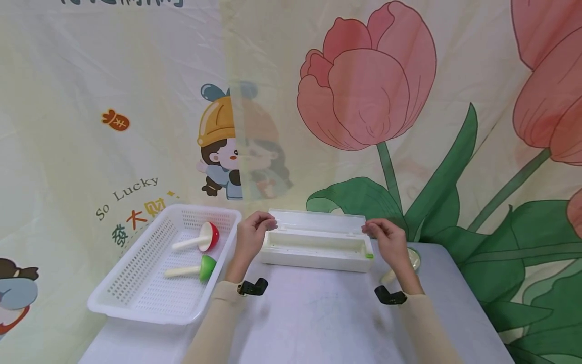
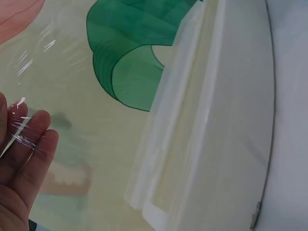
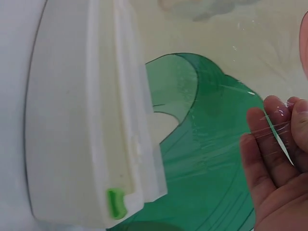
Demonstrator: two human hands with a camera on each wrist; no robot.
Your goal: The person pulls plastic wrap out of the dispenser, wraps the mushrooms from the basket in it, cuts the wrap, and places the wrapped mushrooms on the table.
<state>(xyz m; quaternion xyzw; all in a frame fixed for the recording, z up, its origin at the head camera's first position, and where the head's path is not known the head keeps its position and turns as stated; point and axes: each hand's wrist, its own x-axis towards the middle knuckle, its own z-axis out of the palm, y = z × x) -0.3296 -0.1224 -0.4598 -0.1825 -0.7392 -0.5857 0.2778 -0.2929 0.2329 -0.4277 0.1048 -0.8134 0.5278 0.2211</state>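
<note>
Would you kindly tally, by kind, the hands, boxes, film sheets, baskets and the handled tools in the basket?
Hands (left hand, right hand): 2
Box: 1
Film sheet: 1
Basket: 1
Handled tools (red-topped tool, green-topped tool): 2
Total: 7

A white basket (image 1: 145, 298) sits at the left of the table (image 1: 313, 318). In it lie a red-topped thing (image 1: 211, 236) and a green-topped thing (image 1: 207, 268), both with pale handles. Behind is a cloth (image 1: 268, 45) with big pink tulips (image 1: 368, 93).

White box (image 2: 236, 125) cut off in wrist views.
</note>
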